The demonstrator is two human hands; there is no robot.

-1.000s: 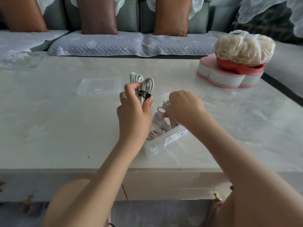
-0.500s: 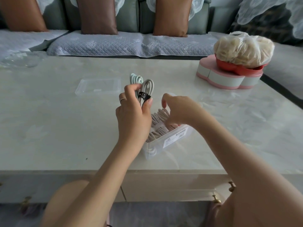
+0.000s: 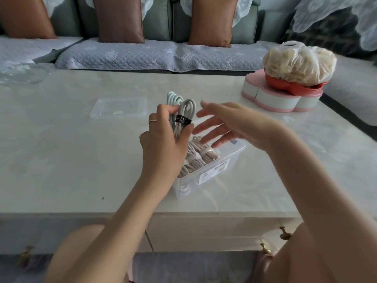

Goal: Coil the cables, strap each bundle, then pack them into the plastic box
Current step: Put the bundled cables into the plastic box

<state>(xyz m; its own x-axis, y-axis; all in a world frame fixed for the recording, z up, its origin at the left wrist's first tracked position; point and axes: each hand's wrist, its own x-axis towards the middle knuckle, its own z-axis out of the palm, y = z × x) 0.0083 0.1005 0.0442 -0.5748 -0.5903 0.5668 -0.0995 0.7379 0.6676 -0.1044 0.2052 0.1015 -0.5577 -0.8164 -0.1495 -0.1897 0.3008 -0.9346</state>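
Bundles (image 3: pixel 184 114) stand upright in my left grip (image 3: pixel 163 139), plastic box (image 3: pixel 216 170) just below. Right grip (image 3: pixel 232 123) open, fingers straight, just beside.

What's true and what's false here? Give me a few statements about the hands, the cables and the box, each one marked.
1. The left hand holds a grey bundle and a pale green bundle. True.
2. The right hand grips a cable. False: its fingers are straight and it holds nothing.
3. The plastic box is empty. False: pinkish cables lie coiled in it.
4. A black strap wraps the grey bundle. True.
5. The clear lid is on the box. False: it lies on the table, off to the left of the box.
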